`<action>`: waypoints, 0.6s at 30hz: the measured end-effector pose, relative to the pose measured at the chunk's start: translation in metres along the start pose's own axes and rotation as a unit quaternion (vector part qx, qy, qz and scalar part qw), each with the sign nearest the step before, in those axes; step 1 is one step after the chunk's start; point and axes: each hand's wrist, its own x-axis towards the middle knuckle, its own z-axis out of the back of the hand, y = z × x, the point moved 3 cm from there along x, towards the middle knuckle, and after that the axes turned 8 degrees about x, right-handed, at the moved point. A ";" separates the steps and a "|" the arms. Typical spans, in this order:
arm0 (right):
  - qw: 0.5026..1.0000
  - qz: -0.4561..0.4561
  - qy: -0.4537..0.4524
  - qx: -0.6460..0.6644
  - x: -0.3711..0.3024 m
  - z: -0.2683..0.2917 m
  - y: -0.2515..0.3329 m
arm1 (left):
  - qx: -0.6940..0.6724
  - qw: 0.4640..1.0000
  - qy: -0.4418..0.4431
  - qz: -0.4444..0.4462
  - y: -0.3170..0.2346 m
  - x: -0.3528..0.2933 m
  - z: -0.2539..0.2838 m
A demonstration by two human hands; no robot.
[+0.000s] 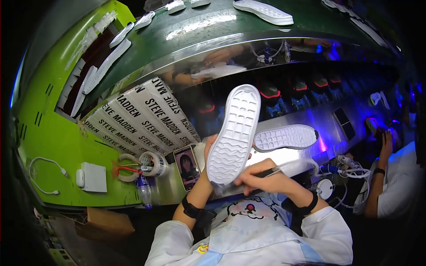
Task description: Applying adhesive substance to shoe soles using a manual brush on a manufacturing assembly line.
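A white shoe sole (235, 133), its treaded underside facing up, is held upright at a slant over the bench. My left hand (209, 145) is closed around it from behind, mostly hidden, with fingers showing at its edges. My right hand (265, 178) grips a dark pen-like tool (268, 172) close to the sole's lower end; the tool's tip is too blurred to make out. Beside them on the brightly lit metal bench lies a second white sole (286, 137), tread up, with a dark end.
At left on the green table are a phone (187, 167), tape rolls (153, 164), scissors (128, 169), a bottle (143, 190) and a white charger (92, 177). A printed box (142, 117) stands behind. Soles (264, 12) lie on the green belt (208, 26). Tubes (350, 166) and a co-worker's hand (385, 144) are right.
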 end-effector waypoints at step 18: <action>0.903 0.244 0.165 -0.314 -0.014 0.010 0.036 | 0.281 0.858 -0.172 0.394 0.014 0.012 -0.040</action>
